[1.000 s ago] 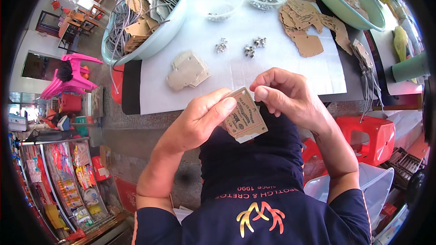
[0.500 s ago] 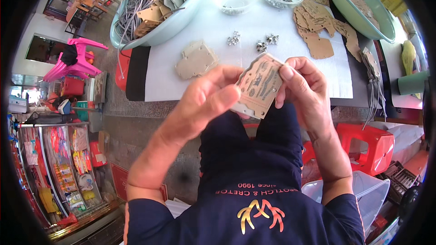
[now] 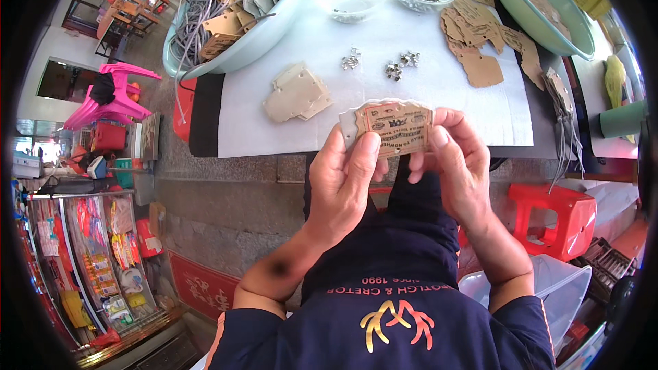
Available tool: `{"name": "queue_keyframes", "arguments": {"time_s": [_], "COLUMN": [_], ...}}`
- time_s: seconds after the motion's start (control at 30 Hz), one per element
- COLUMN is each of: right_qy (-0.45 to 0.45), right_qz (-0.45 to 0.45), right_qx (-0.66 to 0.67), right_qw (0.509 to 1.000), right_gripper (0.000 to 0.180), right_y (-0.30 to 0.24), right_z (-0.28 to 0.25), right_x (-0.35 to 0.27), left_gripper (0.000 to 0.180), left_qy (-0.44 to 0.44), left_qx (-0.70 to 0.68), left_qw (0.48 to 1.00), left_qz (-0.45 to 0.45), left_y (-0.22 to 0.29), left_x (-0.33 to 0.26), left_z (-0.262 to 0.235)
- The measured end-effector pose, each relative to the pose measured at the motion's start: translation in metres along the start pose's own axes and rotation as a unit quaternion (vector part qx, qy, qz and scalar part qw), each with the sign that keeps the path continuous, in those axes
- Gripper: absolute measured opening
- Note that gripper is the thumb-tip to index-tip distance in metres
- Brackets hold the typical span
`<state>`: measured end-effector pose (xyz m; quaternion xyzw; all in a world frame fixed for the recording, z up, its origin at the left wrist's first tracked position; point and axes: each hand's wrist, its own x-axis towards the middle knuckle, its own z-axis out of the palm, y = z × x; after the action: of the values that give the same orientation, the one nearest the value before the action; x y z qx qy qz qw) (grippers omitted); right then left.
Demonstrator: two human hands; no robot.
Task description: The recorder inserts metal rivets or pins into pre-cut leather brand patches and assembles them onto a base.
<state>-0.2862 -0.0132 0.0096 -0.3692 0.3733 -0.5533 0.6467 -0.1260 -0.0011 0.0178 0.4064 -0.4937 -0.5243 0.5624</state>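
Brown printed cardboard tags (image 3: 401, 127) with scalloped edges are held over the table's near edge, a paler tag showing behind the front one at its left. My left hand (image 3: 346, 178) is closed on their left end, thumb across the printed face. My right hand (image 3: 456, 157) pinches the right end between thumb and fingers. Left of them lies a small stack of pale tags (image 3: 296, 92). Little heaps of shiny metal fasteners (image 3: 393, 71) sit beyond my hands, and more brown tags (image 3: 482, 68) are spread at the right.
A blue basin (image 3: 257, 46) with grey cords and tags stands at the back left; another basin (image 3: 572, 40) is at the back right. Two clear bowls, one a bowl of small metal parts (image 3: 425, 1), stand far back. Corded tags (image 3: 561, 99) hang off the table's right side. A red stool (image 3: 555, 223) is below.
My left hand has come round to grip the tags' left end from below. The tags have turned more level and moved slightly down.
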Motion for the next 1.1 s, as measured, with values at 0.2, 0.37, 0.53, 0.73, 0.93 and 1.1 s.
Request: {"name": "queue_keyframes", "arguments": {"time_s": [0.2, 0.37, 0.53, 0.73, 0.93, 1.1], "right_qy": [-0.056, -0.028, -0.020, -0.009, -0.009, -0.030], "right_qz": [0.031, 0.023, 0.016, 0.014, 0.004, -0.012], "right_qx": [-0.129, -0.050, -0.022, 0.000, 0.049, 0.094], "right_qw": [0.990, 0.998, 0.999, 1.000, 0.999, 0.995], "right_gripper": [0.023, 0.022, 0.023, 0.023, 0.021, 0.019], "right_y": [-0.020, -0.010, -0.007, -0.007, 0.000, 0.007], "right_z": [-0.003, 0.001, 0.005, 0.006, 0.005, -0.001], "right_x": [0.010, 0.008, 0.005, 0.004, 0.001, 0.000], "left_gripper": [0.029, 0.032, 0.037, 0.049, 0.042, 0.050], "left_qy": [-0.047, -0.039, -0.030, -0.018, -0.014, -0.012], "left_qx": [0.012, 0.054, 0.066, 0.046, -0.044, -0.020], "left_qw": [0.997, 0.998, 0.997, 0.999, 0.998, 0.997], "left_qz": [-0.057, -0.010, -0.001, 0.005, -0.034, -0.074], "left_y": [0.009, 0.013, 0.010, 0.008, 0.014, 0.024], "left_x": [-0.003, -0.001, 0.000, 0.001, 0.000, 0.001], "left_z": [-0.001, 0.004, 0.005, 0.007, 0.008, 0.012]}}
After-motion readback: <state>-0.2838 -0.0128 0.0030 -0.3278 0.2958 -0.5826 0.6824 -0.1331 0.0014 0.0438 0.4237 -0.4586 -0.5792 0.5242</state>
